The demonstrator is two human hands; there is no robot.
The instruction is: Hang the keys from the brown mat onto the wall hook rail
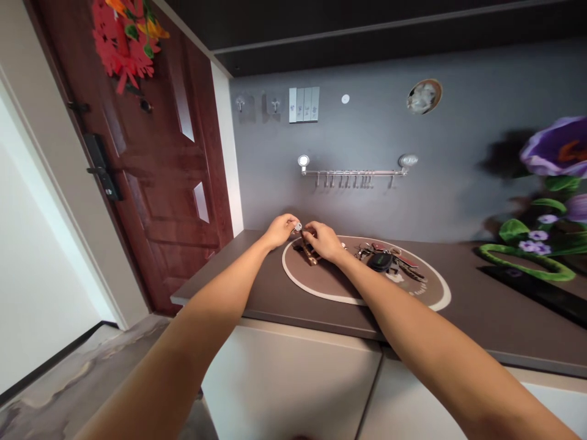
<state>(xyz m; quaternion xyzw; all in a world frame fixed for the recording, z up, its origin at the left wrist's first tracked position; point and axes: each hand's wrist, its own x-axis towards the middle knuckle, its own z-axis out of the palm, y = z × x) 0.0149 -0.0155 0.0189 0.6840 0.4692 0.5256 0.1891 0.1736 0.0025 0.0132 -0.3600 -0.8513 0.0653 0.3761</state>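
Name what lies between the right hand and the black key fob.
Head view: silver key rings lie between the right hand and the black key fob.

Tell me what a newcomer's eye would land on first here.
At the middle, the left hand pinches a small silver piece and the right hand grips a brown leather strap over an oval brown mat with a white rim. Right of them on the mat lies a bunch of keys with a black fob. A dark red wooden door fills the left.
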